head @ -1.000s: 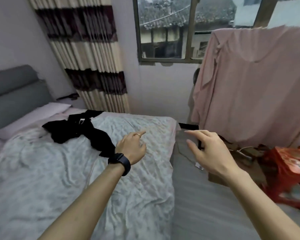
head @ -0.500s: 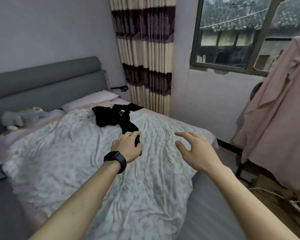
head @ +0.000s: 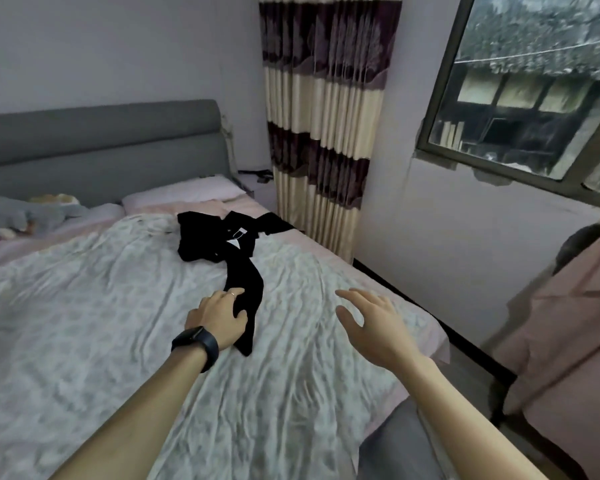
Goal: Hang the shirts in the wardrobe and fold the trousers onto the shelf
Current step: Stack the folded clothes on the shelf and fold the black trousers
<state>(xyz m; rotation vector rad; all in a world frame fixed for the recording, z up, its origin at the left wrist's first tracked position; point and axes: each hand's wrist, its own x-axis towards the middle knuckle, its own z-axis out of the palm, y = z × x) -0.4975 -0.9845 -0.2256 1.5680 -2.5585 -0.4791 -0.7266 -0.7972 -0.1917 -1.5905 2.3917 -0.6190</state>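
Trousers (head: 236, 251): one black pair, lying on the quilt (head: 118, 323) of the bed, up toward 12 o'clock from both hands. The top part is bunched in a heap with a white tag showing. One leg stretches out of the heap, its long axis running roughly along the 12-to-6 line, with the hem pointing to 6 o'clock, toward the person.

Two hands are in view. The left hand (head: 219, 318), wearing one ring (head: 232, 293) and one dark watch (head: 196, 344), has its fingers and thumb curled on that leg near the hem. The right hand (head: 371, 327), at 3 o'clock of the left, hovers over the quilt with fingers spread and holds nothing.

One pillow (head: 184, 194) and one plush toy (head: 25, 214) lie by the headboard (head: 101, 143). One striped curtain (head: 323, 133) hangs at 12 o'clock, one window (head: 534, 98) is at 2 o'clock, and one pink garment (head: 568, 341) hangs at 4 o'clock.
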